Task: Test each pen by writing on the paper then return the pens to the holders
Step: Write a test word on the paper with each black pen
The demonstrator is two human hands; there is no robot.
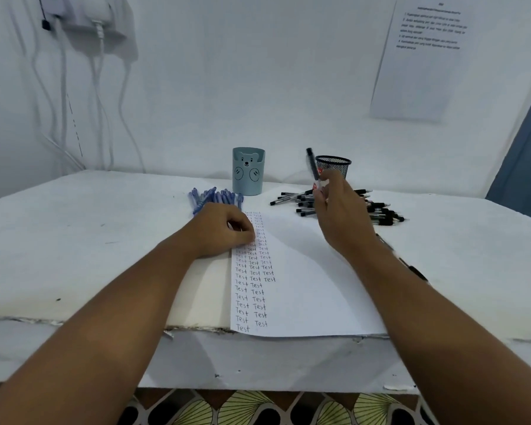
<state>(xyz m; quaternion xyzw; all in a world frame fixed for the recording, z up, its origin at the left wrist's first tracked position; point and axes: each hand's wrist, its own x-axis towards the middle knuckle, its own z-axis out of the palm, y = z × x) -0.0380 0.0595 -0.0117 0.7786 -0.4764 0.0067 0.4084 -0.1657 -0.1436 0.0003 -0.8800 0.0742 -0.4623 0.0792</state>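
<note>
Black, w/ a slim dark barrel and a white-and-red label near its lower end, a pen [312,167] is pinched between the fingers [323,184] of the right hand [341,214], right of frame centre. It is held almost upright, tip end down in the grip, and is motion-blurred, so finer detail cannot be told. It is seen just in front of the black mesh holder [333,165], which stands at the back of the surface [74,234].

A white sheet of paper [307,280] is laid in the centre, its near edge at the surface's front lip. Down its left side, columns of the handwritten word "Test" are seen: three abreast in the upper rows, two lower down, one at the bottom. The left hand [224,230] is rested on the paper's upper left corner, fingers curled under, nothing seen held.

Approx. a dozen blue pens [210,197] are lain in a loose fan just above the left hand, beside a pale teal holder [248,171] w/ a bear face on its front. A heap of black pens [377,210] w/ clear barrels is spread at centre right, partly hidden by the right hand.

Upper right of the frame: a printed sheet [423,59] is fixed to the wall; text too small to read. Upper left: white cables [98,81] are hung down.
</note>
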